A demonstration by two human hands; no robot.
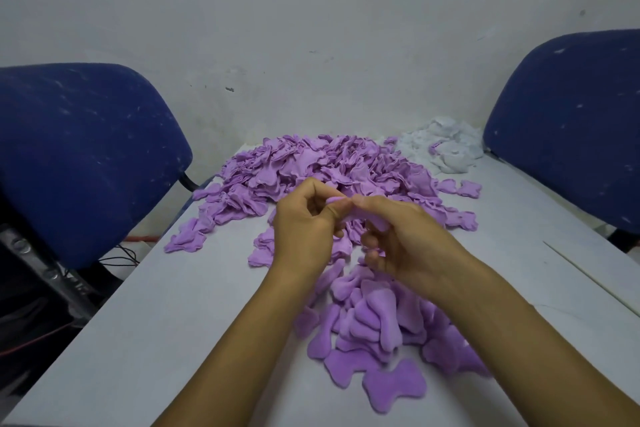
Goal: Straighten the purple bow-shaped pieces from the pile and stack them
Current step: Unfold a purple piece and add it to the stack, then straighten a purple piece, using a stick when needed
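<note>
Head view: blue chairs (79, 156) flank a white counter (173, 315) heaped with a purple pile (322, 166).
White scraps (446, 146) lie behind; a stack (377, 326) sits near. Left hand (304, 229) and right hand (405, 236) together pinch one purple piece (374, 218).

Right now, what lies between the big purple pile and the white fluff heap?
In the head view, nothing: the big purple pile and the white fluff heap meet.

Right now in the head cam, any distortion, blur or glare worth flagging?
Head view: wide-angle bending bows the table edges and leans both blue chairs inward; lighting flat and dim with a bluish cast, no glare; soft shadows under the forearms; left hand and right hand look reasonably sharp; far purple pile slightly soft.
</note>
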